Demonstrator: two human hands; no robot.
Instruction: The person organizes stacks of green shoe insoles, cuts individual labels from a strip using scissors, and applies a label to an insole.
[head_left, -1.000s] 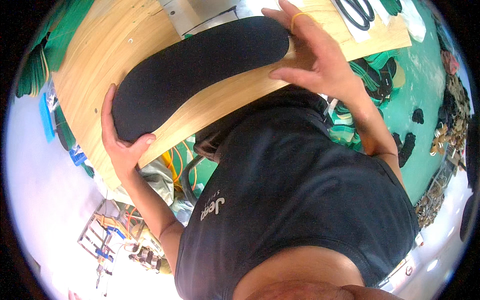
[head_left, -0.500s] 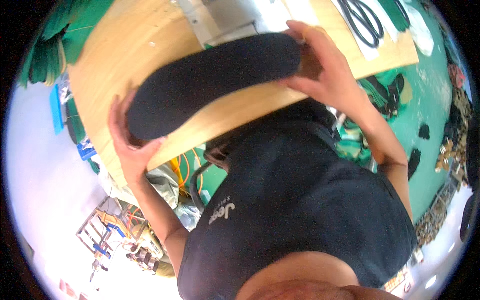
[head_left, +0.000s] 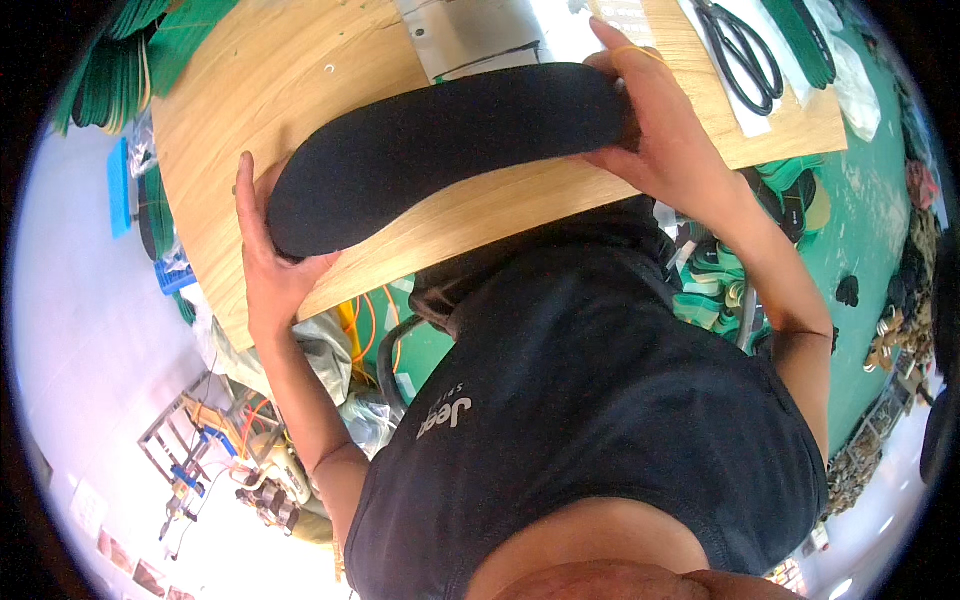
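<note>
Two bare hands, left hand [head_left: 270, 278] and right hand [head_left: 672, 140], hold a long black insole [head_left: 440, 150] by its opposite ends over a wooden table [head_left: 230, 140], in front of a person in a black shirt [head_left: 600, 370]. The insole lies crosswise, its left end nearer the person, its right end farther off, its face upward; whether its underside touches the wood cannot be told. The left hand cups the left end, thumb stretched along the near edge and well apart from the fingers, one finger extended up past the rounded tip, another partly hidden behind the far edge. At the other end, the right hand pinches the insole between the thumb at the near edge and fingers at the tip, one of them mostly out of sight; a finger bearing a yellow band [head_left: 643, 51] stands raised, spread from the rest.

Just beyond the insole sits a metal plate [head_left: 450, 40], partly covered by it in this view. To the right on the table, black loops [head_left: 741, 52] rest on a white sheet [head_left: 756, 127], with dark green strips [head_left: 803, 45] just beside. Green layered pieces [head_left: 105, 85] crowd the far left corner. More green and black pieces [head_left: 790, 200] lie below the table's right edge, near a green floor [head_left: 850, 215]. Orange cords [head_left: 397, 330] hang beneath the near edge, beside a grey bag [head_left: 325, 352].
</note>
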